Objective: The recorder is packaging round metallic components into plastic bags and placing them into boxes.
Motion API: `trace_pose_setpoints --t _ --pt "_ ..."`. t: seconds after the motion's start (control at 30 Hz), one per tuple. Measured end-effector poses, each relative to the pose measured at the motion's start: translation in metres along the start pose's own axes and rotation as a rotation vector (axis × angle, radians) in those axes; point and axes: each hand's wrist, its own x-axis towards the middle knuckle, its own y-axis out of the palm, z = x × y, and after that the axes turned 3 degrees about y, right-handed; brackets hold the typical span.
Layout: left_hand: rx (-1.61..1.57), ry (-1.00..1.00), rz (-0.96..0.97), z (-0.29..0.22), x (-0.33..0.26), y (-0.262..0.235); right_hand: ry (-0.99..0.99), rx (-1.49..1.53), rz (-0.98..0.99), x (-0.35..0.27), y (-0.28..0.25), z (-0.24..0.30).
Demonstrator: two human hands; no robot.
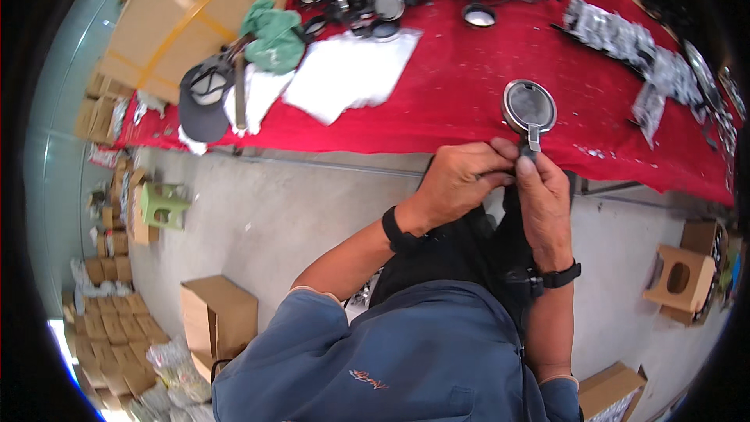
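A round, silver-rimmed piece [529, 107] with a grey disc face, a metal clip and a short dark handle is held up over the front edge of the red-covered table. My right hand [544, 207] closes round the dark handle, thumb on top. Close beside it, my left hand [466, 180] has its fingers bent into a pinch near the handle's end. Whatever lies between those left fingertips is too small or too hidden to make out.
Behind lies a heap of black and silver round pieces [388, 4] on the red cloth [469, 62]. Plastic-wrapped parts [613, 31] are at right; white sheets [351, 74], a green cloth [273, 35] and a cap [207, 98] at left. Cartons [223, 316] and a green stool [162, 205] stand below.
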Motion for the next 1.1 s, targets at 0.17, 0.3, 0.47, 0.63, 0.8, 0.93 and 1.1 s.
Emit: trace_pose_setpoints --t 0.17,0.3,0.47,0.63,0.8,0.93,1.1 --pt "0.703 0.137 -0.133 0.027 -0.011 -0.093 -0.089 0.13 0.03 -0.008 -0.025 -0.009" --pt "1.161 -0.134 -0.275 0.062 -0.018 -0.212 -0.035 0.143 0.005 -0.021 -0.038 -0.005" --pt "1.167 -0.218 -0.173 0.108 -0.026 -0.266 0.007 0.119 -0.005 -0.024 -0.032 -0.02" --pt "0.775 -0.439 -0.47 0.098 -0.008 -0.277 0.013 0.113 0.032 -0.021 -0.023 -0.021" --pt "0.725 -0.17 -0.549 0.069 0.011 -0.252 0.037 0.253 0.104 0.004 -0.006 -0.023" --pt "0.504 -0.067 -0.555 0.04 0.019 -0.199 0.044 -0.02 0.075 0.053 0.027 -0.019" --pt "0.381 -0.03 -0.53 0.022 0.015 -0.139 -0.053 -0.089 0.048 0.111 0.07 -0.02"
